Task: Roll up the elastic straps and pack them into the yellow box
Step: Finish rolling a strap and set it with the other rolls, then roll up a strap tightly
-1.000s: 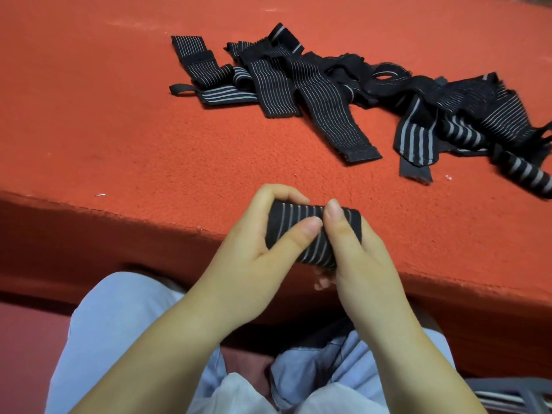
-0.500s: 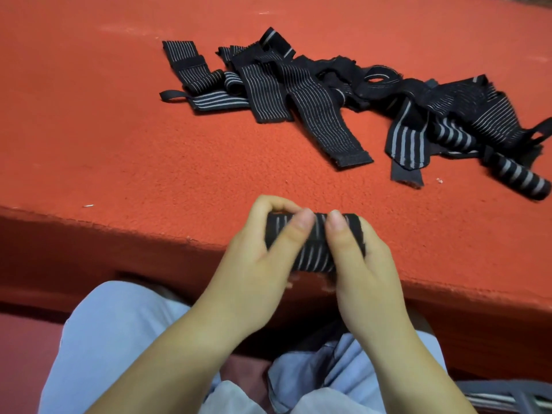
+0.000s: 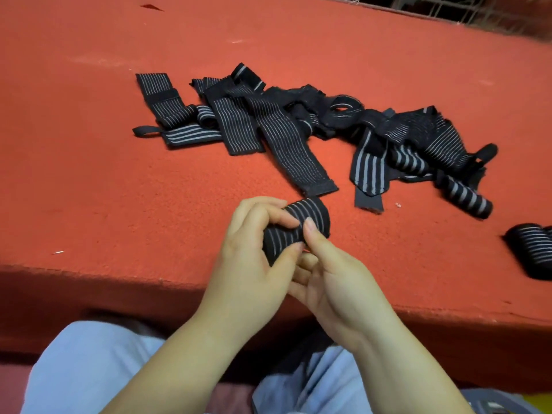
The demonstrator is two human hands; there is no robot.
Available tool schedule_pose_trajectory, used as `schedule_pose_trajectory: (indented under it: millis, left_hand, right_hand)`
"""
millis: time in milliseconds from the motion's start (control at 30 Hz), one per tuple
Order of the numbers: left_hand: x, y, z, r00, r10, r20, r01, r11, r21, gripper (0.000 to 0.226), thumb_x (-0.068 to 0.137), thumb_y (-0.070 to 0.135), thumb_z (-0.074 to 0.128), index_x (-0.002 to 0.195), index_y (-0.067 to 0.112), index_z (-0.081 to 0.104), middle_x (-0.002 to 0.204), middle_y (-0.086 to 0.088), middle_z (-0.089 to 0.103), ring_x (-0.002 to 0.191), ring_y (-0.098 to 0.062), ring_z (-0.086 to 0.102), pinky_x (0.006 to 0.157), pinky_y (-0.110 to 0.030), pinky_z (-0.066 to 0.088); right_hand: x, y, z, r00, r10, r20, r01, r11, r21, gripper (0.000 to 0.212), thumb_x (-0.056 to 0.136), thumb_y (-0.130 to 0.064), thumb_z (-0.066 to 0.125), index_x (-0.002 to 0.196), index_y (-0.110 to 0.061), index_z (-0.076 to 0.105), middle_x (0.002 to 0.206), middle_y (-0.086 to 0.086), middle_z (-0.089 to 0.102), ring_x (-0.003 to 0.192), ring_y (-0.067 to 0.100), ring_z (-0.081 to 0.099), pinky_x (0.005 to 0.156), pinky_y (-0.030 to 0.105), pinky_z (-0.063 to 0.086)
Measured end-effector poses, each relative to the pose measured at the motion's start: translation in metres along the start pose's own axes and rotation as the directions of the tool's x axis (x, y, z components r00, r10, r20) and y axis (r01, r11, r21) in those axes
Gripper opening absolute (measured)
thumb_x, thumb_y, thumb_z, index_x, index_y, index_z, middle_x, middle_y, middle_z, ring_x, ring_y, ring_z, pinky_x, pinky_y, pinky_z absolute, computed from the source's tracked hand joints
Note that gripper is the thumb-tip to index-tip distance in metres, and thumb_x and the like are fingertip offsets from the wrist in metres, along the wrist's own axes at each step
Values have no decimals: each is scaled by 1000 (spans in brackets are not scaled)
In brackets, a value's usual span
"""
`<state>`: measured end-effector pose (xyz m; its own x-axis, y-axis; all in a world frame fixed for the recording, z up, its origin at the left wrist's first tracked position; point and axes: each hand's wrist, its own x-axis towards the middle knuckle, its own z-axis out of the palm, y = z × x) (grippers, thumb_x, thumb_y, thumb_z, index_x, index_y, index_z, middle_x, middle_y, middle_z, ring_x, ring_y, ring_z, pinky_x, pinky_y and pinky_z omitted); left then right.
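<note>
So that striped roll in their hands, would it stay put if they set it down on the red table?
Probably not for long. The roll is round, so it may trundle off. It looks like soft stretchy cloth, and both the left hand and the right hand pinch it, so it could spring loose.
</note>
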<state>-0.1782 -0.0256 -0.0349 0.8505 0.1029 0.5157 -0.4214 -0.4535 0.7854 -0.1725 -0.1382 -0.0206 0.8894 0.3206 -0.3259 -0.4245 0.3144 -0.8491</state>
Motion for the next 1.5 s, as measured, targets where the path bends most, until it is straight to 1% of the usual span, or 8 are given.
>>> schedule_pose_trajectory:
  millis: [267, 467, 733, 867, 1067, 1267, 1400, 1500]
  left_hand:
    - [44, 10, 8, 986, 121, 116, -131, 988, 85, 29, 65, 11, 59, 71, 32, 39, 100, 8, 54, 97, -8, 51, 88, -11, 33]
    - [98, 22, 37, 916, -302, 264, 373, 883, -285, 28, 83, 5, 65, 83, 27, 47, 85, 6, 57, 76, -7, 54, 76, -21, 43]
    - [96, 46, 136, 713, -452, 536, 664, 683, -306, 18, 86, 7, 63, 100, 15, 55, 95, -8, 61, 86, -20, 59, 84, -36, 49]
    - [89, 69, 196, 572, -458, 681, 782, 554, -284, 35, 89, 5, 58, 123, 7, 50, 106, -10, 60, 80, -15, 60, 75, -28, 52]
    - [71, 92, 264, 346, -423, 837, 903, 392, -175, 37, 93, 0, 48, 130, 6, 47, 96, -2, 60, 71, -6, 56, 63, -15, 51]
    - [64, 95, 297, 303, -463, 833, 924, 357, -137, 41, 92, -5, 45, 132, 6, 45, 83, 1, 57, 69, -9, 54, 72, -20, 50]
    - [65, 95, 307, 303, -483, 822, 921, 371, -121, 37, 92, -4, 46, 127, 8, 49, 81, 0, 56, 69, -8, 53, 75, -22, 50]
    - [64, 97, 311, 275, -503, 820, 926, 368, -85, 18, 92, -3, 47, 97, 13, 56, 77, -2, 55, 67, -9, 52, 73, -22, 50]
  right_hand:
    - [13, -55, 5, 987, 160, -36, -159, 987, 16, 21, 85, -38, 55, 90, -20, 63, 61, -3, 64, 55, 9, 63, 61, 28, 54]
    - [31, -124, -36, 947, 277, -161, -316, 887, -336, 23, 90, -40, 53, 89, -18, 60, 65, 0, 63, 71, 17, 61, 69, 29, 51]
    - [3, -163, -120, 925, 23, -379, -298, 659, -690, 15, 91, -24, 62, 92, -9, 65, 71, 6, 61, 56, 15, 53, 69, 31, 53]
    - [-18, -178, -169, 860, -120, -495, -339, 591, -732, 12, 84, -20, 70, 76, -14, 63, 72, 5, 62, 59, 16, 56, 71, 33, 55]
    - [-39, -193, -237, 766, -248, -593, -491, 369, -789, 23, 81, -26, 74, 97, -9, 71, 82, 10, 68, 70, 21, 59, 68, 28, 50]
    - [-34, -182, -275, 729, -249, -638, -574, 285, -768, 37, 80, -35, 73, 97, -3, 72, 74, 11, 63, 68, 23, 55, 77, 38, 53]
    - [-29, -181, -284, 742, -287, -605, -594, 137, -793, 36, 82, -38, 69, 91, -4, 71, 73, 9, 64, 69, 24, 57, 64, 30, 46]
    - [-25, -179, -287, 733, -326, -598, -622, 35, -782, 34, 80, -41, 70, 69, -11, 60, 58, 1, 51, 55, 18, 48, 46, 26, 32]
